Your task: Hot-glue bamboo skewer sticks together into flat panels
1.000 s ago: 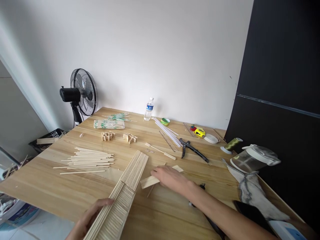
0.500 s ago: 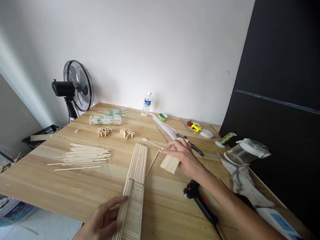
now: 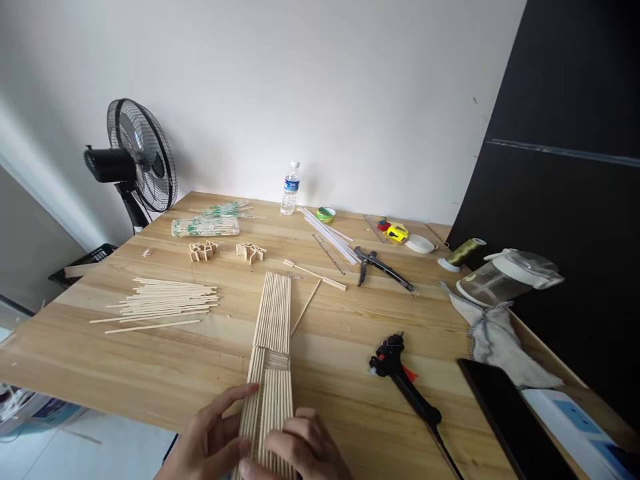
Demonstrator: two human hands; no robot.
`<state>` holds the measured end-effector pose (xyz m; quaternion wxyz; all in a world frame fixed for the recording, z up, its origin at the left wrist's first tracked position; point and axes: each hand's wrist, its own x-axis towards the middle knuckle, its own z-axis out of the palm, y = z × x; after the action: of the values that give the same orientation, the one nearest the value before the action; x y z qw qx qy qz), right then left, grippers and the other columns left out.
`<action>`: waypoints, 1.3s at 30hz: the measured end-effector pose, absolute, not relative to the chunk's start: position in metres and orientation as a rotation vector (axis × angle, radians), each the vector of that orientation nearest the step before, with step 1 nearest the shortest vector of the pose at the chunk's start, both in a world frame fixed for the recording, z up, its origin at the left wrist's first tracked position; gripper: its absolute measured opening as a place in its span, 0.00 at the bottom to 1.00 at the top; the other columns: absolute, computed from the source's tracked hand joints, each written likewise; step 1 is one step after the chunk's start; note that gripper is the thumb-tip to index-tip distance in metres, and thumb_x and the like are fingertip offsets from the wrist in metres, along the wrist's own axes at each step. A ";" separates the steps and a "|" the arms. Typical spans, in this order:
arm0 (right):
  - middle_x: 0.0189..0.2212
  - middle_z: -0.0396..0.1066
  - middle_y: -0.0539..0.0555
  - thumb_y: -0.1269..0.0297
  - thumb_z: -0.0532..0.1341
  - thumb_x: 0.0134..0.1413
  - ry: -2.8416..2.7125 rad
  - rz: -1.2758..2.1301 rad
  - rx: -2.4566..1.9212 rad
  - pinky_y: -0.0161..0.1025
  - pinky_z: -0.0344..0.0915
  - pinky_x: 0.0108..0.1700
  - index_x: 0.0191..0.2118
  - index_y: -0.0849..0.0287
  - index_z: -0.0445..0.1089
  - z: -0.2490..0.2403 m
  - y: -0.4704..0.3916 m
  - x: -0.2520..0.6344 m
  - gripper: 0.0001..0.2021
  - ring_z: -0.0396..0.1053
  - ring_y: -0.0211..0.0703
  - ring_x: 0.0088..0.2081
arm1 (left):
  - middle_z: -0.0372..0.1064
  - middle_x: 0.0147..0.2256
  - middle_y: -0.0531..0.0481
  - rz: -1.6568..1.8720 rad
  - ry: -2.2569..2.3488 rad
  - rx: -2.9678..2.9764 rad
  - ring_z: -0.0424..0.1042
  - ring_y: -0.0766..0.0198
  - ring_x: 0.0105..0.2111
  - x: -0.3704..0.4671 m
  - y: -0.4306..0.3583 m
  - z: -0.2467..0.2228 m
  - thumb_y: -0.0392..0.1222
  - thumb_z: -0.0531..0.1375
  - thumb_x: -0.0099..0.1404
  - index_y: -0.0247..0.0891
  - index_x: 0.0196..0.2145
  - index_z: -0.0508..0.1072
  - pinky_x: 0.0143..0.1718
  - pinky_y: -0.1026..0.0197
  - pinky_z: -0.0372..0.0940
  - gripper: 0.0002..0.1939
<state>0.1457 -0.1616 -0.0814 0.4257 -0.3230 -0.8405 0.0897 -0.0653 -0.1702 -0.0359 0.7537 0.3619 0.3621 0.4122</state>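
A long panel of thin wooden sticks (image 3: 273,310) lies lengthwise at the front of the table, with crosswise sticks showing in a gap. My left hand (image 3: 213,433) grips its left edge, thumb and fingers curled against it. Over the near part rests a shorter panel of sticks (image 3: 278,400), side by side with a narrow strip of sticks on the left. My right hand (image 3: 305,443) has its bent fingers on this shorter panel, holding it at its near right side. The near ends of both panels are hidden by my hands and the frame edge.
Right of my hands lie a black glue gun (image 3: 400,377), a dark phone (image 3: 510,413) and a power strip (image 3: 575,423). Loose sticks (image 3: 165,303) are spread at left. Farther back are pliers (image 3: 383,267), small wooden pieces (image 3: 250,252) and a water bottle (image 3: 290,190).
My right hand has brought the shorter stick panel from above the table on the right down onto the long panel. My left hand keeps its hold. The view has shifted slightly.
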 end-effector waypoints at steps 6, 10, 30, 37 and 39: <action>0.52 0.79 0.59 0.66 0.62 0.71 -2.331 0.266 -0.755 0.44 0.74 0.59 0.65 0.52 0.69 -0.063 -0.154 0.163 0.20 0.73 0.51 0.55 | 0.77 0.60 0.42 0.931 0.831 0.820 0.76 0.50 0.61 -0.064 -0.168 -0.049 0.44 0.67 0.72 0.51 0.64 0.73 0.62 0.52 0.70 0.25; 0.55 0.75 0.63 0.68 0.57 0.74 -2.324 0.273 -0.803 0.47 0.72 0.64 0.69 0.58 0.63 -0.064 -0.157 0.161 0.22 0.70 0.52 0.59 | 0.77 0.59 0.39 0.951 0.876 0.831 0.76 0.48 0.60 -0.062 -0.170 -0.049 0.45 0.67 0.72 0.47 0.65 0.72 0.63 0.49 0.69 0.26; 0.70 0.64 0.61 0.82 0.52 0.66 -2.154 0.679 -0.858 0.52 0.66 0.71 0.70 0.57 0.61 -0.061 -0.147 0.146 0.30 0.53 0.50 0.75 | 0.82 0.48 0.41 0.959 0.872 0.742 0.82 0.51 0.49 -0.052 -0.169 -0.040 0.44 0.73 0.66 0.48 0.61 0.74 0.49 0.54 0.76 0.28; 0.73 0.62 0.56 0.90 0.49 0.53 -2.241 0.664 -0.928 0.64 0.51 0.76 0.74 0.57 0.56 -0.047 -0.141 0.149 0.43 0.49 0.48 0.77 | 0.82 0.45 0.43 0.950 0.892 0.738 0.82 0.54 0.43 -0.051 -0.167 -0.041 0.43 0.73 0.65 0.49 0.60 0.74 0.45 0.56 0.77 0.28; 0.73 0.62 0.56 0.90 0.47 0.54 -2.210 0.712 -0.931 0.59 0.55 0.76 0.73 0.57 0.58 -0.045 -0.140 0.149 0.42 0.49 0.45 0.77 | 0.81 0.47 0.43 0.960 0.920 0.759 0.82 0.55 0.43 -0.050 -0.167 -0.039 0.43 0.74 0.64 0.49 0.60 0.75 0.45 0.57 0.77 0.27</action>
<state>0.1490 -0.1396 -0.0454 0.3146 -0.3533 -0.8386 0.2701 -0.0503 -0.1668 -0.0394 0.7212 0.3435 0.4162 0.4343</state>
